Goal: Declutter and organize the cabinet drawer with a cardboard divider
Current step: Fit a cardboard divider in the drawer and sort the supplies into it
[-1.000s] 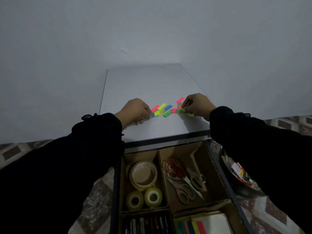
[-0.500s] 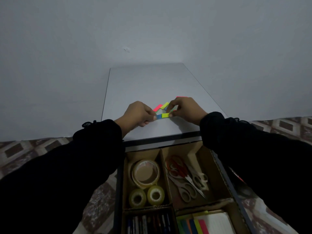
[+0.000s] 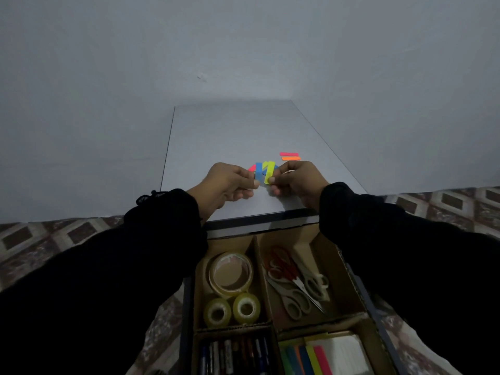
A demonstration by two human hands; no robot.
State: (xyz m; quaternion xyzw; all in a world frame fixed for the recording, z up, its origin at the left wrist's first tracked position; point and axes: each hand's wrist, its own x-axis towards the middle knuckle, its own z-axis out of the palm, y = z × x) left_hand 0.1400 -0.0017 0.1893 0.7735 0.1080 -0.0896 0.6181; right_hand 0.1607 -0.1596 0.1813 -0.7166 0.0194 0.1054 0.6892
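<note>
Square the small neon plastic index flags (image 3: 263,172) into one even stack before lifting, edges aligned, so none slips loose. They show blue, yellow and pink, fanned upright above the grey cabinet top (image 3: 232,136). The left hand (image 3: 230,182) pinches them from nine o'clock, the right hand (image 3: 296,180) from three. Two loose pink and orange flags (image 3: 290,156) lie at one o'clock; the cardboard-divided drawer (image 3: 258,255) sits at six.

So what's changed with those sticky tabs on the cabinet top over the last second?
Both hands, the left hand and right hand, have gathered the scattered neon plastic sticky tabs into one bunch, pinched between them and lifted upright. Only a pink tab and an orange tab are left lying on the white cabinet top. The cardboard-divided drawer looks unchanged.
</note>
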